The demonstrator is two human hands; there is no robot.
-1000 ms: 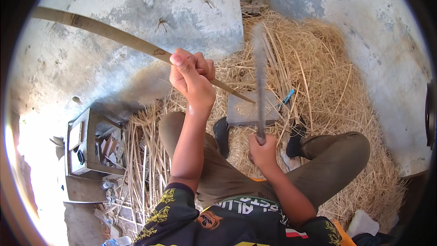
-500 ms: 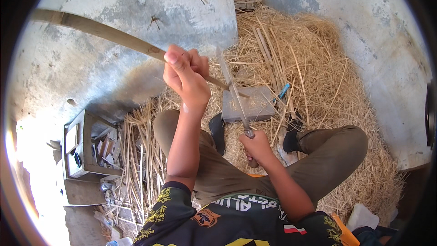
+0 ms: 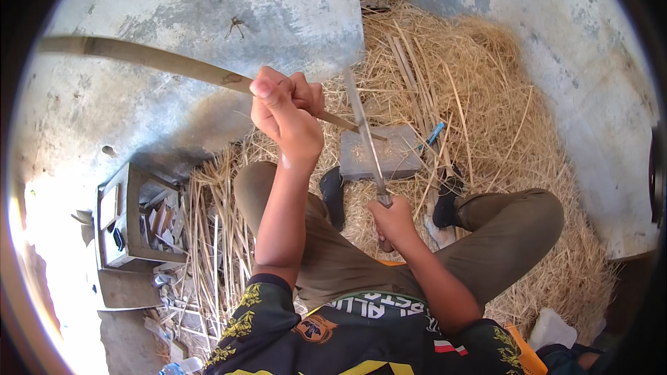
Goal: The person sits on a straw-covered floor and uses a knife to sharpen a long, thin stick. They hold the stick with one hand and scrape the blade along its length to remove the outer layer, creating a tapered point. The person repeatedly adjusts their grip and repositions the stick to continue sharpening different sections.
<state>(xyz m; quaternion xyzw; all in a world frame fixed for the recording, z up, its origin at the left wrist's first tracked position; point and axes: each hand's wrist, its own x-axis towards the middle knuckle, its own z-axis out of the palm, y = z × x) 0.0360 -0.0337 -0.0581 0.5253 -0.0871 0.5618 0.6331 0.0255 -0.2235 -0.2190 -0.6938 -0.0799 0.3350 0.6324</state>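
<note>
My left hand (image 3: 288, 111) is closed around a long, flat bamboo strip (image 3: 167, 61), which runs from the upper left down to the right through my fist. With my right hand (image 3: 396, 223) I grip the handle of a long-bladed knife (image 3: 364, 128), its blade pointing up and away from me. The blade crosses the thin end of the strip; whether it touches or bites in cannot be made out. Below that crossing lies a grey rectangular block (image 3: 379, 161), with shavings on its top, between my feet.
Straw-like shavings (image 3: 486, 90) heap up ahead and to the right against a worn wall (image 3: 570, 42). A blue-handled tool (image 3: 435, 133) lies beside the block. Several thin strips (image 3: 212, 236) lie left of my leg, near a wooden box (image 3: 125, 236) of scraps. A plastic bottle (image 3: 182, 367) lies lower left.
The bamboo strip's left end has dipped, and my left hand has shifted slightly right. The knife has turned a little more upright, its tip moving right. Both grips stay closed.
</note>
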